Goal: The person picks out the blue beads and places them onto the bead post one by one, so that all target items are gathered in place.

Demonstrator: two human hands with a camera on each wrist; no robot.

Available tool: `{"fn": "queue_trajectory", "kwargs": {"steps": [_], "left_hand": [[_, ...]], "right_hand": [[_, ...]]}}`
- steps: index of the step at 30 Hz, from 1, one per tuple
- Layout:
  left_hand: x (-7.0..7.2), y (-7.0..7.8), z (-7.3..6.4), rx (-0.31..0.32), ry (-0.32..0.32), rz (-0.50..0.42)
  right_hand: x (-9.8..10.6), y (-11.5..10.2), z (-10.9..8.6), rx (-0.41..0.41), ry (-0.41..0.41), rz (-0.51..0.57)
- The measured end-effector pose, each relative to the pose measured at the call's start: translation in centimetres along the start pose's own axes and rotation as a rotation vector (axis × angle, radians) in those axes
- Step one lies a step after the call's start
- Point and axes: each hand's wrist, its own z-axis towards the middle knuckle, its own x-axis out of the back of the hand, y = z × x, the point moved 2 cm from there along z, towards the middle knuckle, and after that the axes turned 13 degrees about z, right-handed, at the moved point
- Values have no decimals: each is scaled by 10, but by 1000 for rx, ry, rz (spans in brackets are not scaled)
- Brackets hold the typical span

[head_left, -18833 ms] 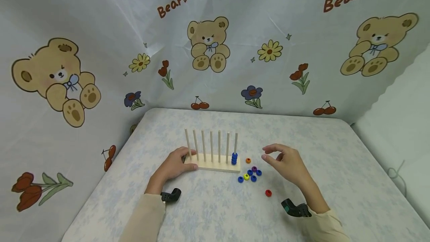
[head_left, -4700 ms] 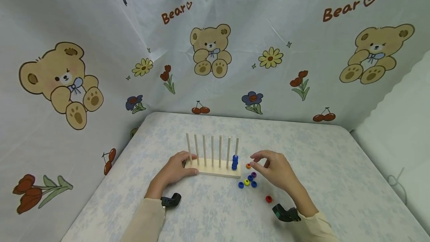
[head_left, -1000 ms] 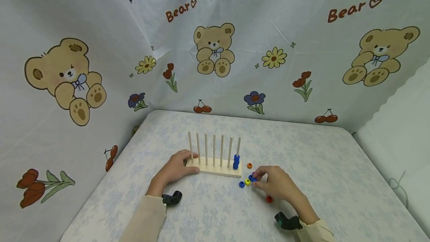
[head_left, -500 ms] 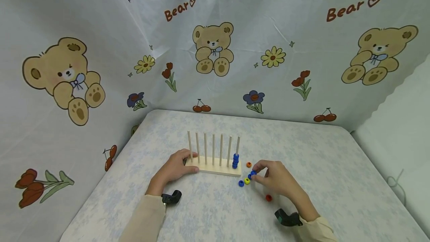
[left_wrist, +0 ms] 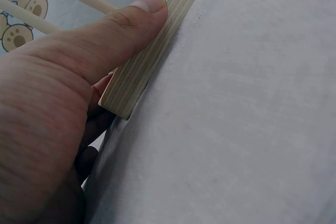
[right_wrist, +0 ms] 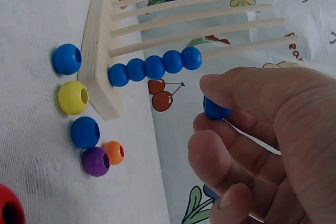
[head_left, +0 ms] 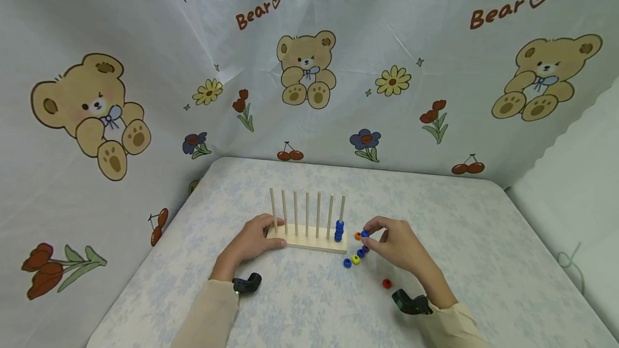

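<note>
Blue and glossy, a bead [right_wrist: 215, 109] is pinched between the thumb and a finger of the right hand [head_left: 398, 243], held above the table [head_left: 290, 310] just beyond the right end of a wooden rack [head_left: 304, 241] and apart from it. The left hand [head_left: 250, 238] grips the rack's opposite end, its thumb along the front edge and other fingers round behind, so the two hands are well apart. Seven thin pegs [head_left: 307, 216] rise from the base; five blue beads [right_wrist: 154, 66] sit stacked on the rightmost. Loose near that end lie a blue bead [right_wrist: 66, 59], a yellow bead [right_wrist: 73, 98], another blue bead [right_wrist: 85, 132] with a purple bead [right_wrist: 95, 161] close against it, and an orange bead [right_wrist: 114, 152] a little farther back. One red bead [head_left: 387, 283] lies nearer the person, away from the others. Behind the table hangs pale cloth [head_left: 353, 15] printed with bears, flowers and cherries.
</note>
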Motion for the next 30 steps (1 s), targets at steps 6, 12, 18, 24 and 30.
{"fn": "queue_trajectory", "kwargs": {"steps": [6, 12, 18, 24, 30], "left_hand": [[1, 0, 1, 13, 3, 11], [-1, -2, 2, 3, 1, 9], [-2, -3, 3, -5, 2, 21], [-1, -2, 3, -2, 2, 35], [-1, -1, 3, 9, 9, 35]], "right_hand": [[-4, -6, 7, 21, 25, 2], [-4, -8, 11, 30, 31, 16], [-3, -10, 15, 37, 41, 25], [2, -16, 20, 52, 84, 4], [5, -24, 25, 74, 133, 8]]}}
